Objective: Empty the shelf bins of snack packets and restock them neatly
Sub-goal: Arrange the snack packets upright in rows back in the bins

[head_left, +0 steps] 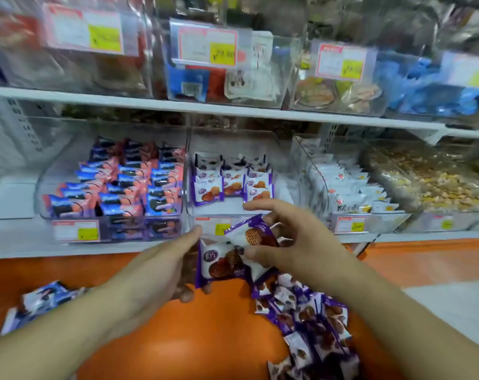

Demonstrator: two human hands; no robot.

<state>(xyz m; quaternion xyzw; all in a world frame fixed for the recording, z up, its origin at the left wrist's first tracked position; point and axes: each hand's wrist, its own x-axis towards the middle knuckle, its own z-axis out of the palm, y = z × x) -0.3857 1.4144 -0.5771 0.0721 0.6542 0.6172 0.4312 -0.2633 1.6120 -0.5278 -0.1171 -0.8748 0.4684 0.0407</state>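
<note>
Loose pile: purple-and-white waffle packets (pixel 312 322) are lying heaped on the orange ledge (pixel 194 338) at our lower right; a few blue packets (pixel 41 297) are lying at its far left.
Left hand: our left hand (pixel 161 267) is gripping an upright purple packet (pixel 219 263) along its left edge, fingertips curling under its bottom corner.
Right hand: our right hand (pixel 285 239) is pinching a second packet (pixel 253 233), tilted, just above the first, forefinger stretching toward the shelf.
Step in hand: we are judging this as restocking, squaring packets into a small stack before they go in.
Target bin: the clear middle bin (pixel 285 171) is holding neat rows of the same packets (pixel 233 179) at the back; its front floor is showing bare.
Next move: we are needing to lift both packets over the bin's low front lip and stand them ahead of the front row.
Edges and room: clear side walls are standing close either side, with the blue-packet bin (pixel 43 193) left and a white-packet bin (pixel 309 157) right; the upper shelf edge (pixel 205 106) is limiting headroom.
</note>
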